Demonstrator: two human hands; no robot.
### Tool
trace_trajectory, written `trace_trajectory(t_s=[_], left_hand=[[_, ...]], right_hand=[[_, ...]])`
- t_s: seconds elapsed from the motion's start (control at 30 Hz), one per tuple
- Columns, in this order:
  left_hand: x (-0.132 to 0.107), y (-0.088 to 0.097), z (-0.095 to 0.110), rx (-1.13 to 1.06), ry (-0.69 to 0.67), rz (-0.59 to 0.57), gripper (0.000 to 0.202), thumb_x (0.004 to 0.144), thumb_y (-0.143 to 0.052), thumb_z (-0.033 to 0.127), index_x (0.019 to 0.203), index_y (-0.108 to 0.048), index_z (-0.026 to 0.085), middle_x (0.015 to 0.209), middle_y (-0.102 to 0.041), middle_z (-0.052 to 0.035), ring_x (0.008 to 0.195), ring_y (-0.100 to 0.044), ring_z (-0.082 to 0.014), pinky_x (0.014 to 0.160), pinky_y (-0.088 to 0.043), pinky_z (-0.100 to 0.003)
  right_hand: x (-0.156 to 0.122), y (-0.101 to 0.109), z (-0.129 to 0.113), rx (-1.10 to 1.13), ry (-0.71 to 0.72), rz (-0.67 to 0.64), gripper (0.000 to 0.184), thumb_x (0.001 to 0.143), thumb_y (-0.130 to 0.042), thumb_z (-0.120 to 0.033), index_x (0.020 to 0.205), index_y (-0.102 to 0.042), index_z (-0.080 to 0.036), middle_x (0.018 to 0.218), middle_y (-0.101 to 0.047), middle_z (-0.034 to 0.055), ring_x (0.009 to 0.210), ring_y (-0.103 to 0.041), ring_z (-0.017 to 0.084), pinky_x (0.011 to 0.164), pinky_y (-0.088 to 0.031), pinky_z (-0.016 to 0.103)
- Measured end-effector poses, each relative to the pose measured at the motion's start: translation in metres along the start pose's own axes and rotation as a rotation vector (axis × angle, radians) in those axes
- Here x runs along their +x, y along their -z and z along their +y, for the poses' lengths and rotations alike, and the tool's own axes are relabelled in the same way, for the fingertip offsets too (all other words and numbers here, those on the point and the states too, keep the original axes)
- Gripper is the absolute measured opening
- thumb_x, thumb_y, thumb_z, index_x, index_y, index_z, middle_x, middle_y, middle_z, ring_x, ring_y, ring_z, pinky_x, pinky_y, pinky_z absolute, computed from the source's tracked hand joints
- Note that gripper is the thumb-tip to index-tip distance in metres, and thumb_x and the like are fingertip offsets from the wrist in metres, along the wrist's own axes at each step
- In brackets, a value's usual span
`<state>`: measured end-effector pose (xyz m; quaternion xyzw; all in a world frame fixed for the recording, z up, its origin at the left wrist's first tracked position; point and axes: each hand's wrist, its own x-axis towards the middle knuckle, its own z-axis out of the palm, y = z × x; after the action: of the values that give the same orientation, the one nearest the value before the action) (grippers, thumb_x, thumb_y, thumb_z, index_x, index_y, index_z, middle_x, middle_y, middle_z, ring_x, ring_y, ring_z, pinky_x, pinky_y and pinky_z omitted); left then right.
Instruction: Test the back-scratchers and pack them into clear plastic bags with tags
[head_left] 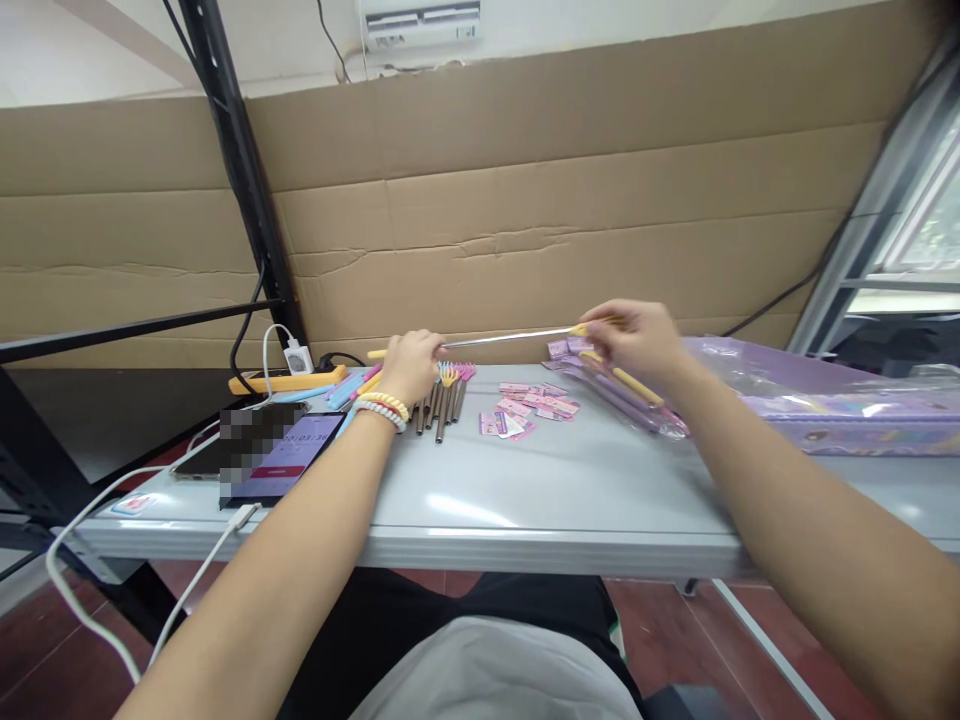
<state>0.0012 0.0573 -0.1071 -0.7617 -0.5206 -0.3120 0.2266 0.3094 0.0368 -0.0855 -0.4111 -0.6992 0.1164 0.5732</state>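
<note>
A telescopic back scratcher (510, 338) is stretched out level above the table, its thin metal rod showing between my hands. My left hand (411, 365) is closed around its yellow handle. At the other end, my right hand (634, 338) pinches the yellow head, which the fingers partly hide. Below my left hand lie several more back scratchers (442, 402) with metal rods and blue, yellow and pink claw heads. Small pink and purple printed cards (529, 402) are scattered between my hands. Under my right hand rest back scratchers in clear plastic sleeves (611, 388).
A purple printed box (847, 425) with clear plastic stands at right. On the left lie a dark phone (259, 425), a tablet showing a timer (289, 460), white cables and a yellow power strip (289, 381). Cardboard (540, 220) lines the back; a black post (244, 160) rises at left.
</note>
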Motion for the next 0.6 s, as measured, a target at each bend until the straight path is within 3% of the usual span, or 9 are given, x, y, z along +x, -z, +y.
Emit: trace_trajectory(t_s=[0.07,0.13,0.4,0.6], left_hand=[[-0.001,0.0,-0.017,0.015,0.104,0.009,0.025,0.089,-0.041,0.026,0.093,-0.065,0.022,0.101,-0.066,-0.0072,0.101,-0.055,-0.0238,0.082,-0.032,-0.038],[-0.003,-0.001,-0.027,-0.007,0.103,-0.012,0.025,0.089,-0.042,0.028,0.094,-0.066,0.023,0.103,-0.066,-0.0066,0.103,-0.054,-0.0231,0.086,-0.029,-0.039],[0.004,-0.017,-0.021,0.044,0.133,0.108,0.027,0.09,-0.04,0.03,0.094,-0.066,0.026,0.098,-0.067,-0.0045,0.097,-0.054,-0.0232,0.084,-0.025,-0.04],[0.0,-0.017,-0.036,0.049,0.207,0.174,0.026,0.089,-0.041,0.029,0.094,-0.066,0.026,0.098,-0.068,-0.0046,0.095,-0.053,-0.023,0.085,-0.025,-0.04]], right_hand=[[0.006,0.025,0.009,0.152,-0.015,0.205,0.008,0.075,-0.061,-0.005,0.078,-0.058,-0.012,0.054,-0.055,0.0011,0.04,-0.047,0.01,0.041,-0.037,0.022],[0.01,0.04,0.017,0.228,-0.039,0.265,0.014,0.075,-0.06,0.001,0.077,-0.054,-0.012,0.051,-0.054,0.0012,0.038,-0.047,0.01,0.039,-0.035,0.022],[0.02,0.038,0.016,0.367,-0.161,0.464,0.017,0.081,-0.052,0.005,0.078,-0.052,-0.012,0.049,-0.048,-0.002,0.036,-0.043,0.008,0.036,-0.033,0.019],[0.019,0.069,0.022,0.42,-0.243,0.807,0.017,0.084,-0.048,0.002,0.079,-0.051,-0.014,0.056,-0.046,-0.0029,0.037,-0.039,0.005,0.037,-0.027,0.018]])
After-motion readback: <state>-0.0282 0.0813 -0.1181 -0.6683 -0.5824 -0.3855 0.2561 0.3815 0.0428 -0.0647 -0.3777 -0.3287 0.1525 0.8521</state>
